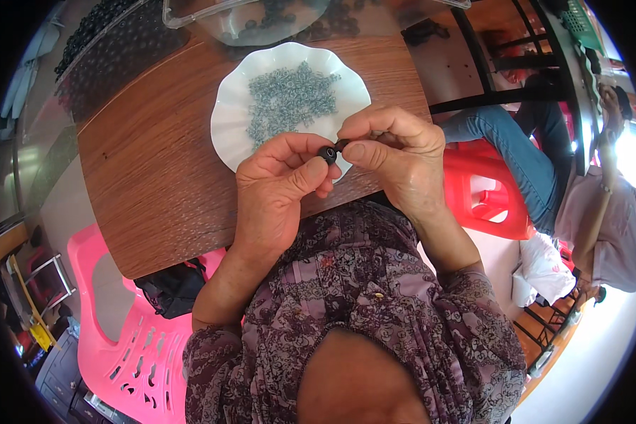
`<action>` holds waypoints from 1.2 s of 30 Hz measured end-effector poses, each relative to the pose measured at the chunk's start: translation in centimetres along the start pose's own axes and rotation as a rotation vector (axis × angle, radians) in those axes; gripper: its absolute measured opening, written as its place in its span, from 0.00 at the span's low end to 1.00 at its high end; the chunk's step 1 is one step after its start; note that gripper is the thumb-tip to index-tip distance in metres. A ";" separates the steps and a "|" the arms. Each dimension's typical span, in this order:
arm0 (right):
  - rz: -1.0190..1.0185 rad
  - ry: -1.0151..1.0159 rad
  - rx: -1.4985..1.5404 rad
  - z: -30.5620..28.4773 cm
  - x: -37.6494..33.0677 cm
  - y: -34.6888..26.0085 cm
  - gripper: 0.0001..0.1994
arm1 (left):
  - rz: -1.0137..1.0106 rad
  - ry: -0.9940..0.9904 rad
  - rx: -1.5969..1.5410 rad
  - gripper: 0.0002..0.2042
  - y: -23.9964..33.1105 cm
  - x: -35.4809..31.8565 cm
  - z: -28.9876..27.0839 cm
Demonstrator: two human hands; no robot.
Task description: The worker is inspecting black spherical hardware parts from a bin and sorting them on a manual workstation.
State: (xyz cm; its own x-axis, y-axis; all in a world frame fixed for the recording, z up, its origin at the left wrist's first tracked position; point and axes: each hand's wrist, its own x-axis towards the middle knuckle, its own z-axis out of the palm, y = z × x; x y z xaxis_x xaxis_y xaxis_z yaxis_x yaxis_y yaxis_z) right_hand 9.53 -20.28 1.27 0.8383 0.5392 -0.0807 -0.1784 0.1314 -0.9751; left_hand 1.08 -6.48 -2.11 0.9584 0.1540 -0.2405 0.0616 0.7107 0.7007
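My left hand (279, 177) is closed, pinching a small round black part (326, 154) with a hole in its face between thumb and fingertips. Right beside it, my right hand (403, 157) pinches a small dark piece (342, 145), mostly covered by the fingertips. The two pieces meet or nearly meet; I cannot tell which. Both hands are over the near edge of a white scalloped plate (226, 106). On that plate lies a loose heap of small clear bluish ring-like pieces (290, 99).
The plate stands on a brown wooden table (148, 177). At its far side are a clear plastic tub (184, 10) and a heap of black round parts (113, 56). A pink chair (131, 353) is at left; a red stool (473, 191) and a seated person in jeans (509, 141) at right.
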 end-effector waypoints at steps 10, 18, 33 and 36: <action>-0.212 -0.043 -0.235 -0.5 0.2 0.6 0.10 | -0.057 0.018 -0.033 0.09 -0.2 0.1 0.5; -0.243 -0.066 -0.297 -0.5 0.0 0.5 0.10 | -0.068 0.066 0.005 0.09 -0.2 0.1 0.8; -0.317 -0.060 -0.438 0.2 -0.9 1.6 0.17 | -0.051 0.148 -0.080 0.09 0.3 0.0 1.7; -0.507 -0.022 -0.594 0.4 -0.6 2.0 0.20 | -0.082 0.096 -0.072 0.09 0.7 -0.1 2.1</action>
State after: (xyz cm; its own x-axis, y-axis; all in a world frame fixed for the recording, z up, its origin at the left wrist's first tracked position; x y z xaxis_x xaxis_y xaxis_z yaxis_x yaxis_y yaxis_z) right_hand 8.45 -20.00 -0.57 0.7324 0.5495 0.4020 0.5342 -0.0978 -0.8397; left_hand 1.60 -7.47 -0.19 0.9196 0.1560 -0.3606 0.1152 0.7705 0.6270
